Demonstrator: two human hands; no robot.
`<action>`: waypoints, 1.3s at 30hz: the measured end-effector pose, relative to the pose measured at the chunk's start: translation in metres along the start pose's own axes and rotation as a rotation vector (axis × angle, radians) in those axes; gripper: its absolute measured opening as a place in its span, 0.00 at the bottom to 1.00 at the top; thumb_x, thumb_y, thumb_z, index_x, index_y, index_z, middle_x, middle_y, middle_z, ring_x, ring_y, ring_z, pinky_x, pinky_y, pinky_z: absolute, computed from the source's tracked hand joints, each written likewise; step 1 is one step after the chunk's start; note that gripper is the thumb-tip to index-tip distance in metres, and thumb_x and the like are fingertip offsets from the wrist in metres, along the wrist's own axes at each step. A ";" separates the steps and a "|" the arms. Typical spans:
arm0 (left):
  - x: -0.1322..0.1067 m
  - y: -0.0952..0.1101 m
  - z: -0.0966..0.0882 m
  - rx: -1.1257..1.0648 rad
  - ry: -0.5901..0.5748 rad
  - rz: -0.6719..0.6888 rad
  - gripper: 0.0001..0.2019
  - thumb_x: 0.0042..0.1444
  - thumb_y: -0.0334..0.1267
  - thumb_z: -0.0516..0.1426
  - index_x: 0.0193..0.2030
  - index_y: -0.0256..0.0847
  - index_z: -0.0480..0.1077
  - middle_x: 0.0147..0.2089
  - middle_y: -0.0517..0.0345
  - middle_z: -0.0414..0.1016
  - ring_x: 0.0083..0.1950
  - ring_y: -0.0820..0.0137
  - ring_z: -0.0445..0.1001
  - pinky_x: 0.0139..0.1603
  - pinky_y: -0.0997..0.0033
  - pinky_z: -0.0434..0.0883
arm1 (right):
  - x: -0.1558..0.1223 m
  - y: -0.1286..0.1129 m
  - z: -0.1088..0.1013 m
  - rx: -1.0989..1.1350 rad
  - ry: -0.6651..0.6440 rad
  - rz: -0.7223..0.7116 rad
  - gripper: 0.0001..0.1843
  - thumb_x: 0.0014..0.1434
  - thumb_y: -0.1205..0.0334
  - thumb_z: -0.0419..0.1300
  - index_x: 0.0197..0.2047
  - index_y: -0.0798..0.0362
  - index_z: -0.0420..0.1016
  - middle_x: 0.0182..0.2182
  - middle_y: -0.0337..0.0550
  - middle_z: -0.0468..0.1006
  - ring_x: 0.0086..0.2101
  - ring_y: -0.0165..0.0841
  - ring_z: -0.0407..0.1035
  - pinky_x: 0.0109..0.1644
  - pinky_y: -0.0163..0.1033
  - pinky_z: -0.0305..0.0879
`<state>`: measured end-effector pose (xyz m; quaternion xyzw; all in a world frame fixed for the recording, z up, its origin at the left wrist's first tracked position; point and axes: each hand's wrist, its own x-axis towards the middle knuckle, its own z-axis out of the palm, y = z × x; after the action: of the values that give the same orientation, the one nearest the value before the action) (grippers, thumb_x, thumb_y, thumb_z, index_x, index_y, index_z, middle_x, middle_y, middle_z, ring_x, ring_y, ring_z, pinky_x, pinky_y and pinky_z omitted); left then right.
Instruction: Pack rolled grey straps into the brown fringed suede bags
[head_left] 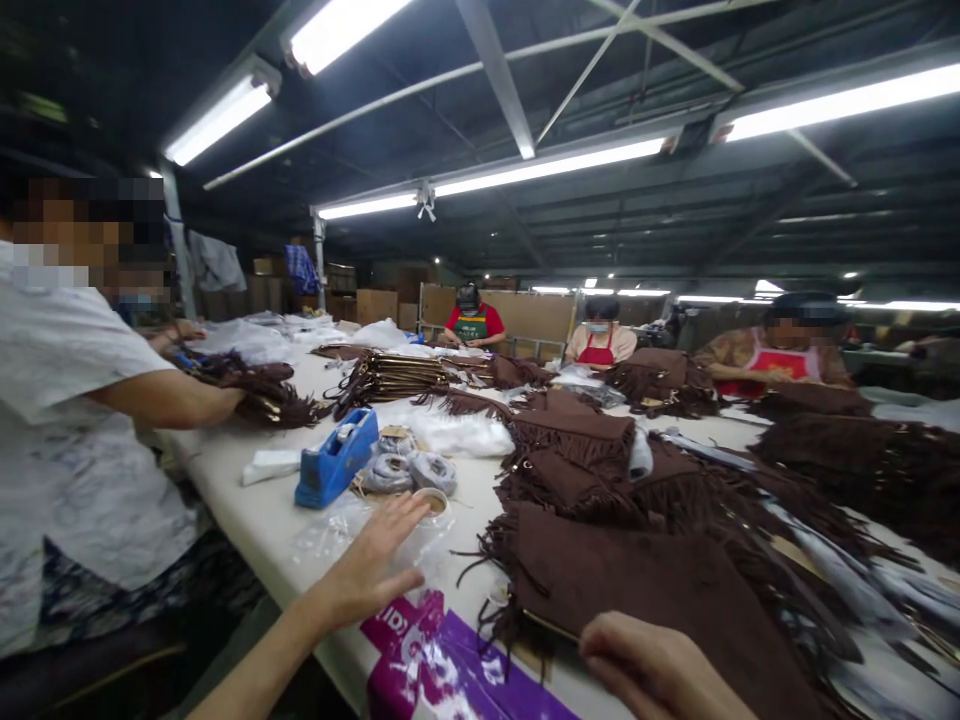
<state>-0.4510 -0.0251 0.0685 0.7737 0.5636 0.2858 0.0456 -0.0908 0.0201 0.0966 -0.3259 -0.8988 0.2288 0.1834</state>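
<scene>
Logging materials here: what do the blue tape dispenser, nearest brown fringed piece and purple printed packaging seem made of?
Blue tape dispenser: probably smooth hard plastic, from its solid moulded shape. Brown fringed piece: suede or suede-like fabric, matt with cut strips; which is unclear. Purple printed packaging: likely glossy plastic film, crinkled with bright reflections.
</scene>
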 end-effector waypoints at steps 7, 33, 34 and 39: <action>0.005 0.008 0.029 0.080 0.030 0.019 0.40 0.54 0.41 0.60 0.71 0.46 0.47 0.74 0.50 0.44 0.74 0.51 0.39 0.71 0.41 0.35 | 0.096 -0.043 0.055 0.006 0.057 -0.065 0.12 0.62 0.67 0.53 0.36 0.51 0.79 0.33 0.42 0.81 0.36 0.32 0.74 0.39 0.31 0.62; 0.004 0.013 0.041 0.005 -0.017 -0.098 0.28 0.56 0.28 0.52 0.65 0.39 0.60 0.73 0.42 0.45 0.73 0.53 0.42 0.70 0.42 0.46 | 0.141 -0.050 0.105 -0.277 0.068 0.162 0.13 0.64 0.64 0.54 0.34 0.47 0.79 0.35 0.42 0.83 0.38 0.37 0.76 0.35 0.34 0.56; 0.003 0.014 0.041 -0.002 0.019 -0.094 0.27 0.56 0.29 0.53 0.64 0.39 0.62 0.72 0.42 0.48 0.73 0.53 0.45 0.70 0.44 0.48 | 0.140 -0.050 0.103 -0.281 0.070 0.158 0.12 0.64 0.65 0.55 0.34 0.48 0.79 0.34 0.42 0.83 0.38 0.37 0.76 0.35 0.34 0.56; 0.000 0.022 0.037 0.030 0.147 -0.132 0.20 0.50 0.28 0.56 0.51 0.44 0.72 0.58 0.46 0.65 0.62 0.53 0.61 0.63 0.50 0.60 | 0.136 -0.050 0.082 -0.308 0.082 0.108 0.09 0.63 0.64 0.57 0.32 0.49 0.77 0.34 0.41 0.79 0.37 0.34 0.74 0.34 0.33 0.56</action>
<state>-0.4140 -0.0240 0.0465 0.7123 0.6195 0.3298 0.0111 -0.2530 0.0534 0.0800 -0.4068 -0.8963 0.0845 0.1551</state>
